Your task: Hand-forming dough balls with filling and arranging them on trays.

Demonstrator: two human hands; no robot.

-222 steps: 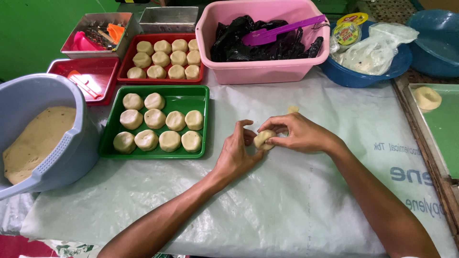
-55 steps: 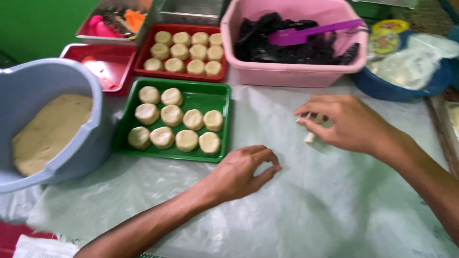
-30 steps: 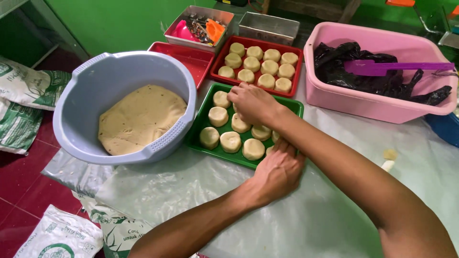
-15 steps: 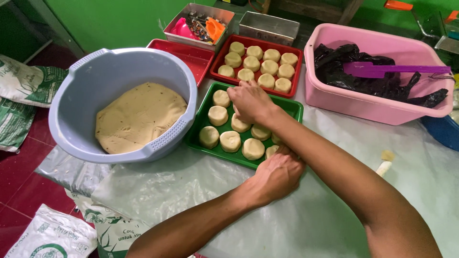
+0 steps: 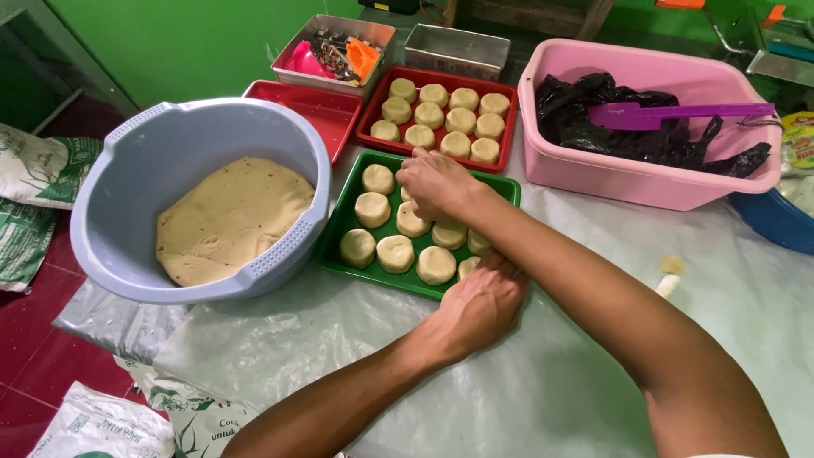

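Dough rounds [image 5: 396, 253] sit in rows in the green tray [image 5: 337, 222] btw the blue dough basin [image 5: 127, 203] and pink tub [image 5: 653, 182] — prob soft, dent easily, so lift by the sides. Right hand [image 5: 434, 183] reaches across palm-down, fingers curled over one, grip unclear; left hand [image 5: 475, 307] loosely curled, touching the tray's near edge — holding nothing afaict.

Plastic sheet [image 5: 543, 373] open — basin [image 5: 199, 191], tub [image 5: 649, 119] flank tray [image 5: 339, 229].
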